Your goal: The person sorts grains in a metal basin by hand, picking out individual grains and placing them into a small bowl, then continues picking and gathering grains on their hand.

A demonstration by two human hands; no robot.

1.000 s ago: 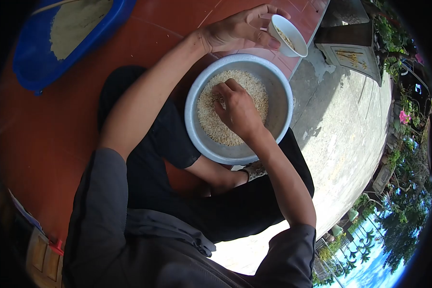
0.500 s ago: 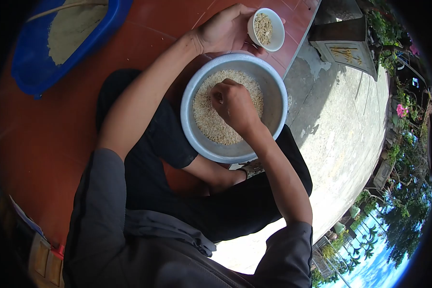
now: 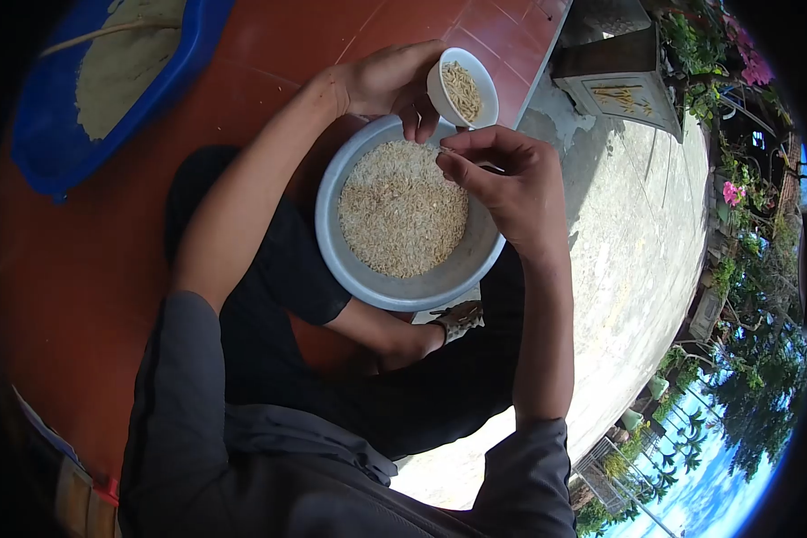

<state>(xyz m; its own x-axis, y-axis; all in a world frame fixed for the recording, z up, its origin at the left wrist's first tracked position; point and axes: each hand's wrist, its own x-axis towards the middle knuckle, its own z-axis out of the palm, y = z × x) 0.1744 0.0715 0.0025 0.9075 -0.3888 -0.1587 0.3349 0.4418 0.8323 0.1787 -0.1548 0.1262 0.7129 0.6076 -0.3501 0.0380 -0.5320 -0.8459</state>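
Observation:
My left hand (image 3: 390, 81) is closed around a small white cup (image 3: 435, 92), tilted so that the long husked-looking grains (image 3: 461, 88) inside show. Just below it is a round metal basin (image 3: 329, 224), a broad layer of pale rice grains (image 3: 403, 215) spread over its bottom. Over the basin's right rim hangs my right hand (image 3: 520, 184), thumb and forefinger pinched together close to the cup. Whatever sits between those fingertips is too small to name.
A blue tub (image 3: 40, 152) with pale powder and a stick (image 3: 107, 40) lies at upper left on the red tiles (image 3: 332, 40). A square planter (image 3: 618, 85) stands at upper right beside concrete ground (image 3: 636, 224). My crossed legs (image 3: 278, 260) are under the basin.
My right hand has risen from the rice to beside the cup, its fingers pinched. In view, the cup and basin have shifted slightly left, and the cup is slightly lower.

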